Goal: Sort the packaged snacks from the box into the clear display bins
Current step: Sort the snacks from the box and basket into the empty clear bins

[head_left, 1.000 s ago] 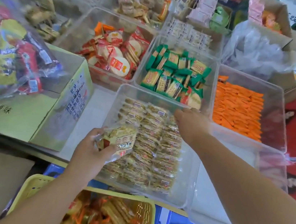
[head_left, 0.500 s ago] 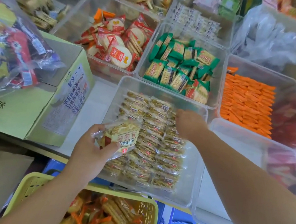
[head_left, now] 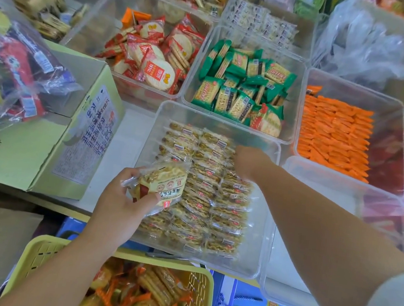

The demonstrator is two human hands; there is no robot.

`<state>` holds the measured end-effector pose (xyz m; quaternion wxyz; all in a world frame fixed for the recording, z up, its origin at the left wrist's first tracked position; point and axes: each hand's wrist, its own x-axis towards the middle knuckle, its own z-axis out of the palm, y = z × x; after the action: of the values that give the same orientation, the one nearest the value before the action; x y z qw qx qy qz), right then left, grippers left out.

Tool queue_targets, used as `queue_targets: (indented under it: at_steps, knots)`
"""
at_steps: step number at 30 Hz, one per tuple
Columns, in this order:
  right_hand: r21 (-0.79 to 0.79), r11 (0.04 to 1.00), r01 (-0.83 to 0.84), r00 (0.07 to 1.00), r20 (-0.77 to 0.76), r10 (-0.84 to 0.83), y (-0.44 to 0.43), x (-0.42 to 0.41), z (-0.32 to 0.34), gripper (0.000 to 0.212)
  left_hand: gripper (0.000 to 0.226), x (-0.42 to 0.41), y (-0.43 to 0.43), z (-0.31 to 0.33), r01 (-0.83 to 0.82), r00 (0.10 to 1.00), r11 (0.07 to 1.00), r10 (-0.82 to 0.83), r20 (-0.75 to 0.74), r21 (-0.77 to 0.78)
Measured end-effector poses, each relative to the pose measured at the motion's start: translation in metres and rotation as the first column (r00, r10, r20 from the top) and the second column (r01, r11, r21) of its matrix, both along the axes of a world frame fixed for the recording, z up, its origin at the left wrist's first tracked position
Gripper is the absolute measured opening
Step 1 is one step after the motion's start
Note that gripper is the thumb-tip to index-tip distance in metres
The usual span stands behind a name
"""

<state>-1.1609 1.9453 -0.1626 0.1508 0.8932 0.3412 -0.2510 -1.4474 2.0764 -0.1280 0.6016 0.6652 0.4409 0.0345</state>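
Note:
A clear display bin point(head_left: 252, 252) in front of me holds rows of clear-wrapped brown biscuit packets point(head_left: 204, 204). My left hand point(head_left: 122, 204) grips a small stack of the same biscuit packets point(head_left: 163, 183) just over the bin's left edge. My right hand point(head_left: 252, 163) reaches into the bin and rests on the far rows of packets. Its fingers are blurred and hidden behind the back of the hand. A yellow basket point(head_left: 205, 277) at the bottom holds more packaged snacks.
A green cardboard box point(head_left: 15, 154) stands at the left with a bag of mixed snacks point(head_left: 9, 68) on it. Behind are bins of red rice crackers point(head_left: 154, 56), green crackers point(head_left: 242, 89) and orange packets point(head_left: 337, 134). An empty clear bin point(head_left: 340, 222) sits to the right.
My right hand has moved from the bin's far rim down onto the packets inside. My left hand has kept its stack and stayed by the bin's left edge.

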Motion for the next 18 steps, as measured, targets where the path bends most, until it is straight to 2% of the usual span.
queue_targets:
  at_steps: [4,5,8,10,18]
  knots:
    - [0.207,0.978,0.028,0.978,0.195,-0.070,-0.013,-0.022,0.005,0.029,0.041,0.000,0.001,-0.002,-0.006,1.000,1.000,0.006,-0.003,0.018]
    - [0.244,0.970,0.025,0.973,0.218,-0.080,-0.018,-0.031,0.006,0.033,0.038,0.000,0.001,-0.004,-0.006,1.000,1.000,0.006,-0.003,0.021]
    - [0.272,0.955,0.119,0.979,0.126,-0.158,-0.031,-0.060,0.006,0.075,0.037,0.000,0.002,-0.007,-0.003,1.000,1.000,0.004,-0.015,0.027]
    - [0.257,0.950,0.178,0.979,0.051,-0.197,-0.037,-0.076,0.001,0.090,0.039,0.000,0.001,-0.007,-0.001,1.000,1.000,0.001,-0.013,0.025]
    - [0.214,0.952,0.218,0.972,0.039,-0.231,-0.031,-0.075,-0.022,0.102,0.035,0.000,0.000,-0.003,0.001,1.000,1.000,-0.001,-0.002,0.004]
